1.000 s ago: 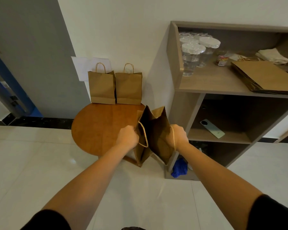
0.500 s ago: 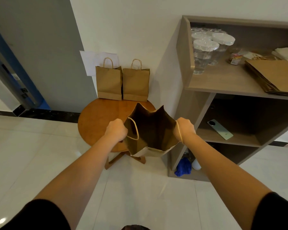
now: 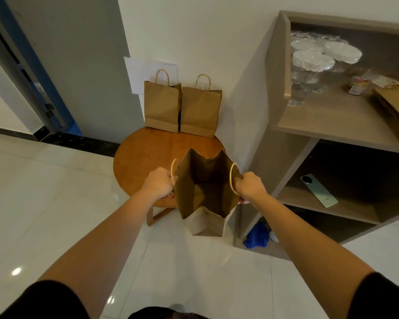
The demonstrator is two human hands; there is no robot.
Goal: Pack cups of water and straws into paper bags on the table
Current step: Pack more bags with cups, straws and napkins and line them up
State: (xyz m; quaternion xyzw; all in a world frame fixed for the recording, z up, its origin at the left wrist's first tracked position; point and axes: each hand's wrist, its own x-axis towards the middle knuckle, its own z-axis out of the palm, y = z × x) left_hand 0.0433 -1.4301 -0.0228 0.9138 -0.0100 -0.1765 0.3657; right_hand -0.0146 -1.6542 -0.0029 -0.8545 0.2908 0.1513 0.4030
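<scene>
Head view showed both hands, left hand (image 3: 160, 185) and right hand (image 3: 250, 187), gripping an open, empty brown paper bag (image 3: 205, 192) over the round wooden surface (image 3: 145, 155); two bags (image 3: 182, 109) stood behind, lidded clear cups (image 3: 309, 72) unpacked on the shelf.

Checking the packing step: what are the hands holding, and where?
Both hold the open paper bag: left hand at its left rim and handle, right hand at its right rim and handle.
</scene>
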